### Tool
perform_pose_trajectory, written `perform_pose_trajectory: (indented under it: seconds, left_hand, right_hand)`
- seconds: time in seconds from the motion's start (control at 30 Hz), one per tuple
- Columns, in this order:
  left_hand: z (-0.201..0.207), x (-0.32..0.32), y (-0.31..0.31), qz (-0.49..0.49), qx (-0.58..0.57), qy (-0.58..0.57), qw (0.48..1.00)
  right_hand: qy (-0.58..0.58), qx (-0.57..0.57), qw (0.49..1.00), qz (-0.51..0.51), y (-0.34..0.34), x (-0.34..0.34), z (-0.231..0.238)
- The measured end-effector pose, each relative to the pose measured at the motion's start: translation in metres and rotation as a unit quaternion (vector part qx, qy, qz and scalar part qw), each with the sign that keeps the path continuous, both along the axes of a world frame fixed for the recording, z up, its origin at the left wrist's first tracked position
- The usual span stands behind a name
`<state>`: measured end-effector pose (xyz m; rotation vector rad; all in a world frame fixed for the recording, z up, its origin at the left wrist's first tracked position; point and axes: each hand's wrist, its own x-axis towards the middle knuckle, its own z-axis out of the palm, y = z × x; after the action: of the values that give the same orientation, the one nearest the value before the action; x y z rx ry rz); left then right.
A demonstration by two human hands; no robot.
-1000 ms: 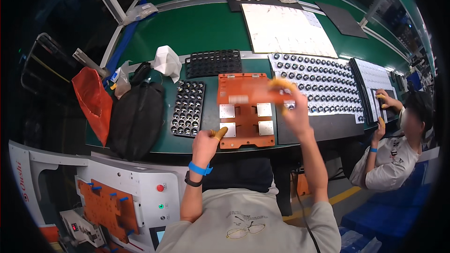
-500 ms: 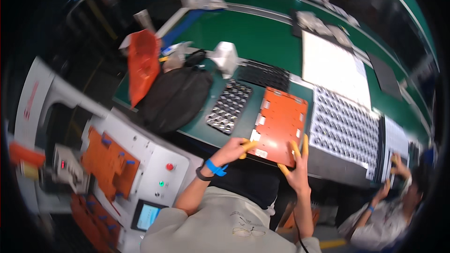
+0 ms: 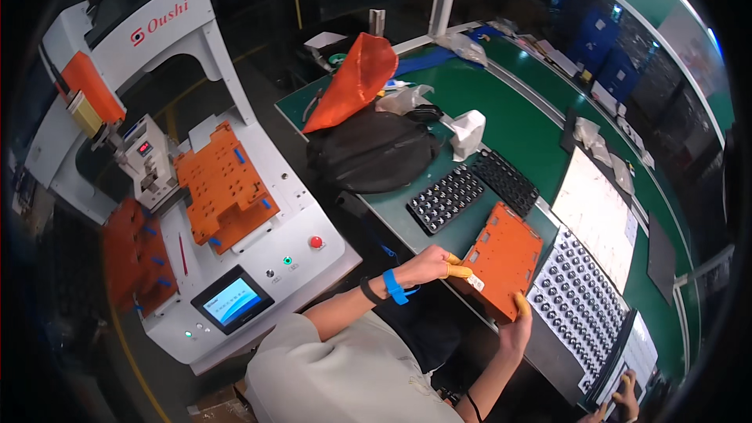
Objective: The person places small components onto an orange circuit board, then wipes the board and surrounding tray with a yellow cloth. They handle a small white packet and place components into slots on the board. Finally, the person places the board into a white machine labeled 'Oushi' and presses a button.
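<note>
Both my hands hold a flat orange fixture plate [image 3: 505, 251] with small cut-outs along its edges, above the near edge of the green bench. My left hand [image 3: 439, 265], with yellow finger covers and a blue wrist strap, is closed on its near left corner beside a small white label. At the near right corner my right hand [image 3: 515, 326] grips the plate, a yellow-covered finger on its edge. Just past the plate lie a black tray of small metallic parts [image 3: 448, 197] and a second black tray [image 3: 505, 180].
A benchtop machine [image 3: 305, 215] with a screen, a red button and orange fixture plates [image 3: 223, 188] stands left. A black bag [image 3: 376, 149] and an orange bag [image 3: 360, 78] lie on the bench. To the right are a white tray of round parts [image 3: 576, 305] and a co-worker's hands [image 3: 623, 399].
My view has swung left, bringing more of the machine in. The orange plate, still in both hands, now sits tilted at the bench's near edge. The co-worker is now mostly out of view.
</note>
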<state>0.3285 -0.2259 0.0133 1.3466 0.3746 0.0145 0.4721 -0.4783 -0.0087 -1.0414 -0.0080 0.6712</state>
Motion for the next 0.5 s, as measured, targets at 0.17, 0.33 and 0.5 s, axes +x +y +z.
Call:
perform_pose_trajectory:
  seconds: [0.17,0.33,0.5]
  left_hand:
    - [0.030,-0.021,-0.009,0.009,0.122,-0.008,0.992]
    - [0.040,-0.060,-0.013,-0.062,0.002,-0.130,0.990]
    - [0.061,-0.091,-0.008,-0.046,0.012,-0.219,0.975]
  right_hand:
    - [-0.052,-0.023,0.998,0.007,0.005,-0.019,0.014]
    - [-0.126,0.046,0.990,0.046,0.001,-0.048,0.052]
    - [-0.152,0.043,0.981,0.108,0.030,-0.065,0.109]
